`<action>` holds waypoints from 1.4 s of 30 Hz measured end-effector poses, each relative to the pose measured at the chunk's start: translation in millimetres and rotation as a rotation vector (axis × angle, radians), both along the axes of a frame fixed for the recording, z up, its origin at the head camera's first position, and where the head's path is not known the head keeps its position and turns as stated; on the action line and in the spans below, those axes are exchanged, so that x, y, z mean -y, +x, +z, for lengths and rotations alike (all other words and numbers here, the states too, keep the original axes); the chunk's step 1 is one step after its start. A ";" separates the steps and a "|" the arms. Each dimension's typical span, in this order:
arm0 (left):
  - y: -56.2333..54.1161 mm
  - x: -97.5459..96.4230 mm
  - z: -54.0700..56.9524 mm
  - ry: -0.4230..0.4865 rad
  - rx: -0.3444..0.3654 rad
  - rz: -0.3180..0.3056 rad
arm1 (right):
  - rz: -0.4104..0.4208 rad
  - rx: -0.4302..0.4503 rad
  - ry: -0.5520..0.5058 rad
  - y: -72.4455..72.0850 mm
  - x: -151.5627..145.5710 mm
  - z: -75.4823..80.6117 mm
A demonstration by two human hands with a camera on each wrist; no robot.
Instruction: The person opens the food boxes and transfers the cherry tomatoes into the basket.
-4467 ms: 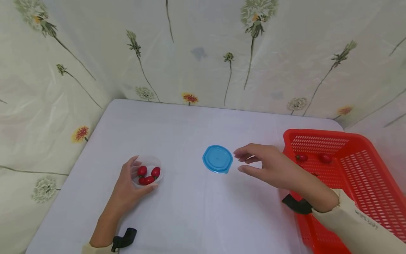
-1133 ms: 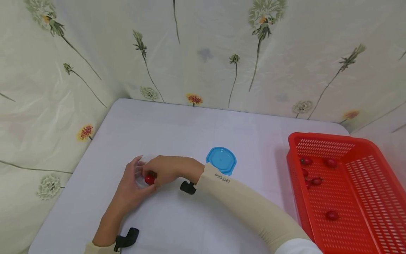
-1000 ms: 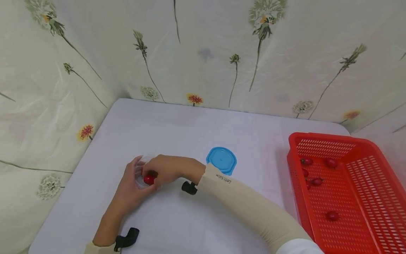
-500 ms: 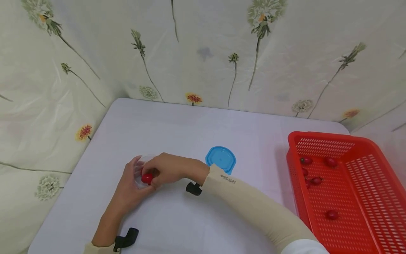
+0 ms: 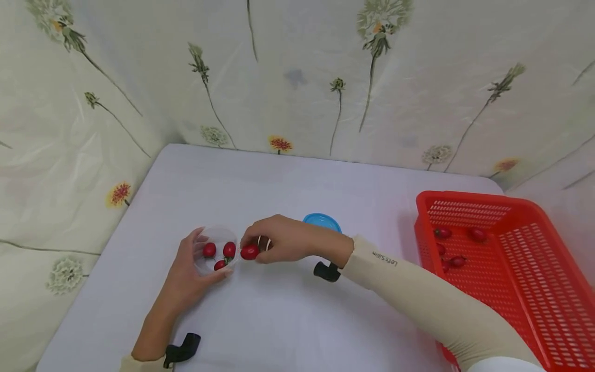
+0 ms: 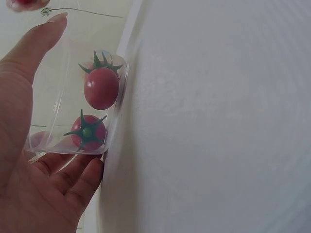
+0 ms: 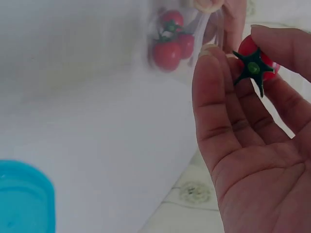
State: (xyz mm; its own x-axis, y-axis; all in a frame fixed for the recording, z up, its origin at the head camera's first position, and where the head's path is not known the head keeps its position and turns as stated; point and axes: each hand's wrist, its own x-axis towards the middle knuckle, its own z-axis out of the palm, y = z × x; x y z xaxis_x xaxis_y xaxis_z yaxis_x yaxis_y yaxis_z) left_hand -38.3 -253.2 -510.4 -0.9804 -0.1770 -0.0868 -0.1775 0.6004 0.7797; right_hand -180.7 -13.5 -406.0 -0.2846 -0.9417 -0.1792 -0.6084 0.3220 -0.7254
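My left hand [image 5: 188, 276] grips a clear plastic cup [image 5: 217, 233] from its left side, thumb and fingers curled round the wall. Three red cherry tomatoes show inside it; one tomato [image 6: 101, 87] has its green leafy cap up in the left wrist view. Just right of the cup's rim, my right hand [image 5: 285, 240] pinches another cherry tomato [image 5: 249, 252] between thumb and fingertips. Its green star-shaped cap [image 7: 253, 67] faces the right wrist camera. Behind the right forearm lies a round blue lid [image 5: 322, 221], partly covered by it.
A red perforated plastic basket [image 5: 469, 196] stands at the table's right side, with several cherry tomatoes [image 5: 457, 261] in it. The right sleeve reaches across its near left part. A flower-printed sheet [image 5: 297, 77] hangs behind the white table [image 5: 260, 181].
The right hand has gone from beside the blue lid into the cup, then back out to the right with a cherry tomato. The left hand keeps holding the cup in place.
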 end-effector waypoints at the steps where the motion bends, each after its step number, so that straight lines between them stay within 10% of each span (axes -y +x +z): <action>1: 0.1 0.1 0.3 -0.001 0.004 0.003 | -0.007 0.003 0.001 0.0 -5.3 1.6; 17: -0.4 2.1 -7.3 0.013 -0.001 -0.010 | -0.208 0.136 -0.098 2.8 -99.0 18.1; 42: 0.7 2.5 -2.2 0.005 0.007 -0.004 | -0.565 0.012 -0.066 19.7 -217.8 29.8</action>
